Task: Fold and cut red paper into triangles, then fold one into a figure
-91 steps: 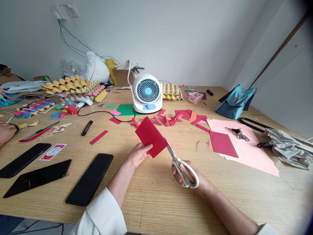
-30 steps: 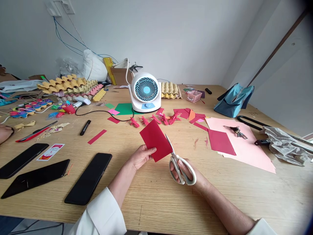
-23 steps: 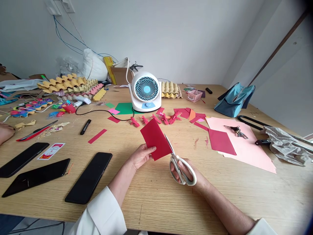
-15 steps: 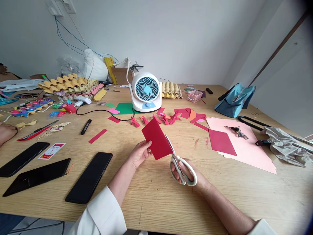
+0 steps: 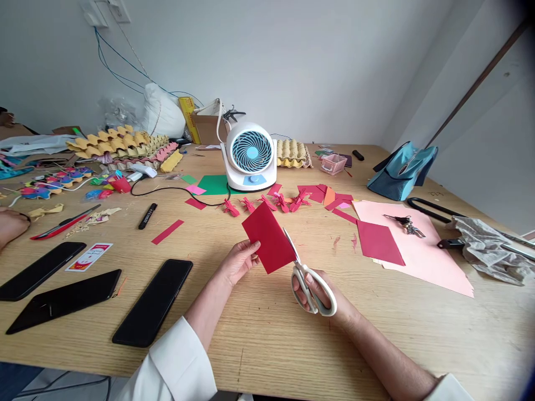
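Note:
A tilted piece of red paper (image 5: 268,238) is pinched at its left edge by my left hand (image 5: 239,262), above the middle of the table. My right hand (image 5: 324,295) grips white-handled scissors (image 5: 314,292), fingers through the loops. The scissor blades (image 5: 289,245) point up and lie along the paper's right edge; I cannot tell whether they bite into it. Behind the paper, a row of red paper pieces tied or cut into small figures (image 5: 281,203) lies on the table.
A white-and-blue fan (image 5: 251,156) stands at the back. Red paper scraps (image 5: 317,193) and pink sheets (image 5: 422,262) with keys (image 5: 404,224) lie to the right. Several phones (image 5: 152,302) and a black marker (image 5: 147,216) are at left. Another person's hand (image 5: 12,224) rests at the left edge.
Almost nothing differs. My hands, the red paper and the scissors hold nearly the same pose; the whole view has shifted very slightly.

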### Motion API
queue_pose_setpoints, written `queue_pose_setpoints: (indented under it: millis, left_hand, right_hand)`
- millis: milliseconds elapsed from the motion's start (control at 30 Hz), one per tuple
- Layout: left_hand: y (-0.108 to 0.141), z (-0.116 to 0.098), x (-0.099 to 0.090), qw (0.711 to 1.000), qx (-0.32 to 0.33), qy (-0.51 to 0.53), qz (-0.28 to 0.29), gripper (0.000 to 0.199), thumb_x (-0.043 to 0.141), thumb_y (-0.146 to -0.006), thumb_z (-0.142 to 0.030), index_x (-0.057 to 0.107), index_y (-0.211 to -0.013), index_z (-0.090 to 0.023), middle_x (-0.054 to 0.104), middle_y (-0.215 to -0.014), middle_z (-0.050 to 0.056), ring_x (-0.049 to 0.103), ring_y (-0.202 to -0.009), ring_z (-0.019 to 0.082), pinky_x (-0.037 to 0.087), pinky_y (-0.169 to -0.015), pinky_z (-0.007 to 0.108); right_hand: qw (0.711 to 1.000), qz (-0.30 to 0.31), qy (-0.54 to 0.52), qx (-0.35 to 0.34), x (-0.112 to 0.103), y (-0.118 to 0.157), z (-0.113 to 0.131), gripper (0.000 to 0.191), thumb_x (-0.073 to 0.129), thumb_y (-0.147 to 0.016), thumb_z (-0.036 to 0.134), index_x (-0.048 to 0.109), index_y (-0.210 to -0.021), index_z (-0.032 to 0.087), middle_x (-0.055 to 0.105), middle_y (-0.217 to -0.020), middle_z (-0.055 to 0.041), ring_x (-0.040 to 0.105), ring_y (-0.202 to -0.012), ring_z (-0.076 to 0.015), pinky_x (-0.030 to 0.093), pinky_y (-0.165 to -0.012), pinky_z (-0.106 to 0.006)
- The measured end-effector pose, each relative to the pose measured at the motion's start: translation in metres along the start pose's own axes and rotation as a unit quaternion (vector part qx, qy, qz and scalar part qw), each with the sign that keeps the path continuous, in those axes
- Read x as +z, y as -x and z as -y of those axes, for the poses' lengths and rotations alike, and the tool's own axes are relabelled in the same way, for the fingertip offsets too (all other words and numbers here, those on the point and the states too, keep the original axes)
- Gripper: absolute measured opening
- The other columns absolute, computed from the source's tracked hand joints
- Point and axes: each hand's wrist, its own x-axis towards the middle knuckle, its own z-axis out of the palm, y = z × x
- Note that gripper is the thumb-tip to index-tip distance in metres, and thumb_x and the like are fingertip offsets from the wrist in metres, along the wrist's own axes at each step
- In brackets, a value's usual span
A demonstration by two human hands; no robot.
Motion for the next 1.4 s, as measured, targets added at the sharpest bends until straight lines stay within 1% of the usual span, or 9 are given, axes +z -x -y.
queue_pose_setpoints:
  millis: [167,433,667,867,1000,1100,1167,1400]
  left_hand:
    - [-0.002,0.001,-0.002,1.000,0.002,0.000,0.000,0.030,0.084,-0.066,-0.024,0.072,-0.092,-0.015,0.075,-0.091,0.007,0.069,-0.080,0.016,0.051,-0.075,0.027]
    - [-0.001,0.000,-0.001,1.000,0.003,-0.002,-0.005,0.029,0.084,-0.067,-0.024,0.072,-0.093,-0.015,0.075,-0.089,0.006,0.069,-0.078,0.015,0.051,-0.073,0.027]
    - [-0.002,0.000,-0.002,1.000,0.002,-0.003,-0.007,0.031,0.084,-0.066,-0.025,0.072,-0.093,-0.016,0.075,-0.091,0.006,0.069,-0.080,0.015,0.051,-0.074,0.028]
    - [-0.003,0.001,-0.005,1.000,0.007,0.010,-0.011,0.028,0.084,-0.067,-0.023,0.071,-0.091,-0.016,0.075,-0.092,0.007,0.070,-0.082,0.018,0.052,-0.074,0.029]
    - [-0.003,0.001,-0.006,0.999,0.005,0.029,-0.022,0.024,0.083,-0.068,-0.021,0.070,-0.088,-0.016,0.075,-0.090,0.006,0.070,-0.080,0.018,0.054,-0.074,0.031]
    - [-0.004,0.000,-0.007,0.999,0.006,0.039,-0.017,0.028,0.082,-0.069,-0.021,0.070,-0.093,-0.015,0.075,-0.094,0.008,0.070,-0.085,0.019,0.055,-0.075,0.032]
    - [-0.005,-0.001,-0.008,0.999,0.009,0.051,-0.015,0.031,0.082,-0.069,-0.021,0.069,-0.096,-0.015,0.075,-0.097,0.008,0.070,-0.087,0.020,0.055,-0.076,0.032]
    - [-0.008,-0.003,-0.012,0.994,0.021,0.100,-0.026,0.029,0.079,-0.072,-0.018,0.068,-0.100,-0.016,0.075,-0.100,0.007,0.070,-0.090,0.019,0.056,-0.081,0.033]
  right_hand:
    - [1.000,0.001,-0.001,-0.005,0.000,0.000,-0.001,0.051,0.049,-0.087,0.065,0.056,-0.083,0.015,0.051,-0.056,0.0022,0.045,-0.042,-0.0078,0.032,-0.040,-0.020]
    - [1.000,-0.009,-0.013,-0.004,0.000,-0.001,-0.002,0.049,0.050,-0.087,0.065,0.054,-0.078,0.017,0.048,-0.051,0.0030,0.042,-0.039,-0.0079,0.029,-0.037,-0.020]
    - [1.000,-0.011,-0.009,0.001,0.001,-0.001,-0.004,0.048,0.050,-0.088,0.064,0.054,-0.077,0.017,0.047,-0.051,0.0031,0.041,-0.038,-0.0078,0.028,-0.036,-0.020]
    - [0.999,-0.038,-0.013,-0.031,0.000,0.002,0.003,0.046,0.048,-0.090,0.060,0.055,-0.079,0.016,0.048,-0.052,0.0030,0.042,-0.040,-0.0082,0.030,-0.040,-0.021]
    - [0.999,-0.011,-0.015,-0.027,-0.002,0.002,0.004,0.046,0.047,-0.091,0.060,0.056,-0.084,0.016,0.050,-0.056,0.0012,0.046,-0.044,-0.0096,0.032,-0.041,-0.022]
    - [0.999,0.012,-0.018,-0.035,-0.002,0.002,0.001,0.046,0.045,-0.092,0.060,0.057,-0.087,0.015,0.051,-0.059,0.0008,0.046,-0.045,-0.0094,0.033,-0.042,-0.022]
    - [0.999,0.014,-0.022,-0.042,-0.003,0.003,-0.001,0.046,0.044,-0.093,0.058,0.058,-0.089,0.015,0.051,-0.060,0.0005,0.046,-0.046,-0.0093,0.034,-0.043,-0.022]
    - [0.998,0.037,-0.011,-0.048,-0.003,0.005,0.000,0.045,0.042,-0.095,0.055,0.058,-0.091,0.014,0.052,-0.063,-0.0003,0.046,-0.048,-0.0095,0.035,-0.045,-0.023]
